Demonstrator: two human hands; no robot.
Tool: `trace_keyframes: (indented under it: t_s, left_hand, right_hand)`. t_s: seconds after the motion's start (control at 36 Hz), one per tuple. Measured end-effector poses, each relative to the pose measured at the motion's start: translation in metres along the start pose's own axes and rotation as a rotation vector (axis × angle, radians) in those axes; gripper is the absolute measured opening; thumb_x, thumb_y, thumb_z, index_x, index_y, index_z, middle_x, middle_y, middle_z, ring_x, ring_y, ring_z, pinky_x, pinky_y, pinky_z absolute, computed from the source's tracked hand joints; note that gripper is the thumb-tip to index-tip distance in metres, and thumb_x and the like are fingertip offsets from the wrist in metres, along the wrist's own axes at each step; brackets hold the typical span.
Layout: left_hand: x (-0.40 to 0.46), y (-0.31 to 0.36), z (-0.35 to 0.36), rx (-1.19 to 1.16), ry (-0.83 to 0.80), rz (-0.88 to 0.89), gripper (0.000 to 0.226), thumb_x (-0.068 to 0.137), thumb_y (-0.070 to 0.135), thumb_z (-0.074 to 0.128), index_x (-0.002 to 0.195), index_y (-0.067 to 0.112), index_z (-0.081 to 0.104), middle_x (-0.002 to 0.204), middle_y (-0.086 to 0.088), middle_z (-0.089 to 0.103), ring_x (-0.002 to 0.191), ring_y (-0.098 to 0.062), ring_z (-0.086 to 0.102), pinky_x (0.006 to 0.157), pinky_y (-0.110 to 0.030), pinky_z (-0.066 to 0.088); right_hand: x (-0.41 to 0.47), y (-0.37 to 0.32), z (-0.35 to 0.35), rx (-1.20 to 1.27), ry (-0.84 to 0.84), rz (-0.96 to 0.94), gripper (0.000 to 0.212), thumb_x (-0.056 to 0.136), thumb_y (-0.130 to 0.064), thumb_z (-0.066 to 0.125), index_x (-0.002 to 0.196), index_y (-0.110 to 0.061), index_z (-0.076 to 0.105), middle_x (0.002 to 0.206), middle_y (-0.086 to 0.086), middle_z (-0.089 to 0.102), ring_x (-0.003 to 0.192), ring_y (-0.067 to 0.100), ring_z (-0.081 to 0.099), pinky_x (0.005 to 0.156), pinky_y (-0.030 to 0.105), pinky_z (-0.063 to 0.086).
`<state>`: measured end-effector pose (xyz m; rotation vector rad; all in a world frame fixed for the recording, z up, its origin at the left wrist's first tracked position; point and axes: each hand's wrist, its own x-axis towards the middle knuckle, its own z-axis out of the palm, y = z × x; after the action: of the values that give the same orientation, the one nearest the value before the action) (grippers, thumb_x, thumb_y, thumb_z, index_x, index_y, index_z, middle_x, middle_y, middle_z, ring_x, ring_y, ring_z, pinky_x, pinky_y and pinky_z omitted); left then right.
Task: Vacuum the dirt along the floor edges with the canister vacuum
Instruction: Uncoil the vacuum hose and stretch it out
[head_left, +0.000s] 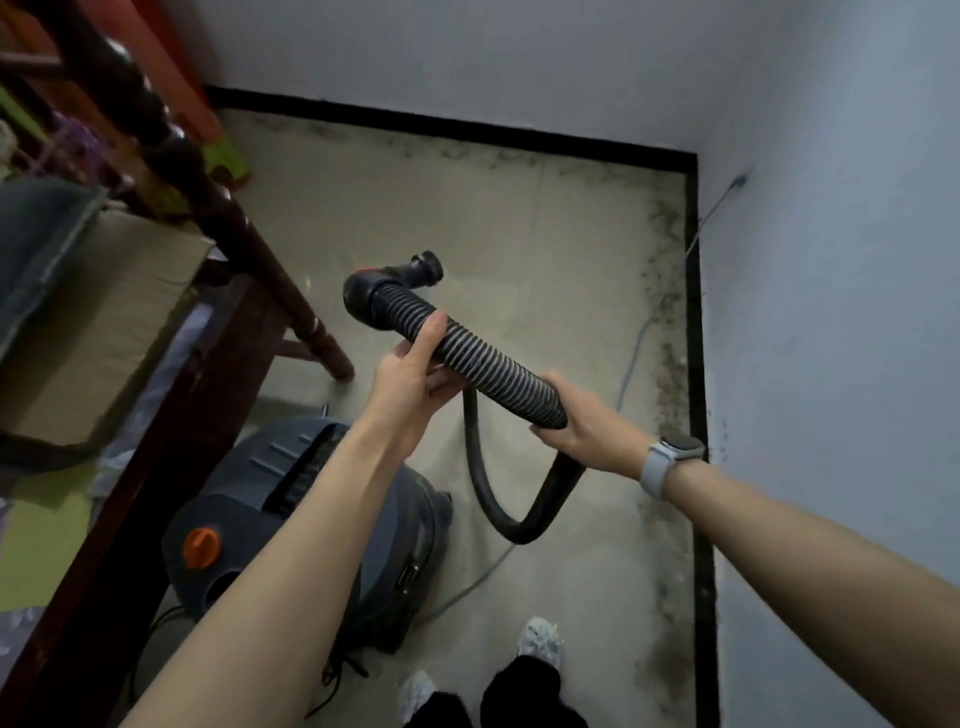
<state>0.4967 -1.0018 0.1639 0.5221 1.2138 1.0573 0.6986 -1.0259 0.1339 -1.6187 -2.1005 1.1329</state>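
Note:
A black ribbed vacuum hose is held up in front of me with both hands. My left hand grips it near the angled black nozzle end, which points up and to the right. Further down the hose my right hand, with a watch on its wrist, grips it where it loops down toward the floor. The grey canister vacuum with an orange knob stands on the floor below my left forearm. Dark dirt lies along the right floor edge and along the far edge.
A dark wooden piece of furniture with a cardboard box stands on the left, its leg close to the vacuum. White walls with black skirting close in the corner. A thin grey cable runs across the floor. My shoes are at the bottom.

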Motion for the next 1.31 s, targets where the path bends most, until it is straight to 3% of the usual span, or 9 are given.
trace_keyframes:
  t_s: [0.22,0.33,0.42,0.58,0.69,0.86,1.11,1.19,1.31]
  left_hand:
    - [0.041,0.050,0.029,0.214,0.053,0.022,0.039,0.091,0.051,0.052,0.110,0.017,0.058,0.116,-0.003,0.063,0.108,-0.021,0.059,0.096,-0.041,0.047]
    - [0.075,0.078,0.032,0.346,0.116,0.072,0.031,0.090,0.042,0.060,0.080,0.014,0.065,0.083,-0.001,0.066,0.080,-0.016,0.060,0.082,-0.034,0.048]
    - [0.101,0.096,0.036,0.545,0.153,0.237,0.028,0.091,0.032,0.063,0.082,0.005,0.059,0.070,-0.004,0.058,0.056,-0.005,0.057,0.056,-0.016,0.045]
    - [0.166,0.112,0.040,0.927,-0.059,0.222,0.059,0.087,0.043,0.064,0.137,0.023,0.041,0.131,0.004,0.041,0.119,-0.011,0.042,0.097,-0.027,0.035]
    - [0.189,0.111,0.069,0.798,-0.327,0.061,0.063,0.093,0.041,0.055,0.148,0.022,0.030,0.138,0.000,0.049,0.116,-0.008,0.048,0.092,-0.020,0.036]
    - [0.223,0.115,0.108,0.636,-0.429,0.048,0.063,0.094,0.034,0.056,0.149,0.024,0.027,0.139,0.001,0.049,0.113,-0.006,0.054,0.076,-0.005,0.046]
    - [0.280,0.132,0.154,0.320,-0.374,0.049,0.039,0.093,0.009,0.059,0.129,0.014,0.046,0.114,0.000,0.063,0.093,0.002,0.064,0.079,-0.014,0.051]
    - [0.305,0.135,0.165,0.234,-0.279,0.035,0.032,0.092,0.007,0.061,0.123,0.011,0.052,0.107,-0.002,0.066,0.094,-0.009,0.065,0.080,-0.021,0.053]
    - [0.343,0.131,0.167,0.058,-0.124,-0.032,0.028,0.092,0.014,0.060,0.120,0.011,0.056,0.110,-0.010,0.066,0.103,-0.027,0.064,0.091,-0.042,0.052]
  right_hand:
    - [0.071,-0.010,-0.120,-0.250,0.066,-0.129,0.030,0.085,-0.009,0.064,0.112,-0.009,0.051,0.094,0.001,0.057,0.086,0.024,0.058,0.073,0.035,0.046]
    - [0.112,-0.013,-0.158,-0.343,0.125,-0.160,0.030,0.084,-0.009,0.064,0.112,-0.009,0.053,0.092,0.000,0.056,0.085,0.025,0.057,0.072,0.035,0.044]
    - [0.145,-0.008,-0.179,-0.424,0.091,-0.182,0.028,0.083,-0.009,0.063,0.109,-0.010,0.053,0.096,0.007,0.061,0.085,0.029,0.058,0.071,0.038,0.045]
    - [0.214,0.004,-0.224,-0.747,-0.077,-0.261,0.040,0.082,-0.014,0.062,0.121,-0.017,0.052,0.109,0.005,0.058,0.097,0.028,0.059,0.077,0.038,0.046]
    - [0.260,0.004,-0.257,-0.970,-0.062,-0.458,0.035,0.085,-0.017,0.065,0.120,-0.017,0.058,0.108,0.007,0.059,0.105,0.028,0.058,0.090,0.041,0.042]
    - [0.329,-0.006,-0.294,-1.012,0.049,-0.743,0.037,0.071,-0.007,0.079,0.104,-0.015,0.065,0.105,0.006,0.067,0.102,0.031,0.066,0.085,0.043,0.055]
    - [0.419,-0.005,-0.301,-0.966,0.031,-1.021,0.026,0.088,-0.020,0.039,0.112,-0.022,0.049,0.113,0.006,0.066,0.110,0.029,0.063,0.081,0.040,0.056]
    - [0.448,0.012,-0.298,-0.860,0.053,-0.973,0.033,0.087,-0.017,0.043,0.118,-0.020,0.052,0.122,0.009,0.063,0.113,0.032,0.061,0.078,0.041,0.055]
    - [0.465,0.047,-0.286,-0.480,0.084,-0.560,0.054,0.089,-0.006,0.062,0.140,-0.014,0.045,0.142,0.010,0.047,0.126,0.030,0.049,0.096,0.046,0.050]
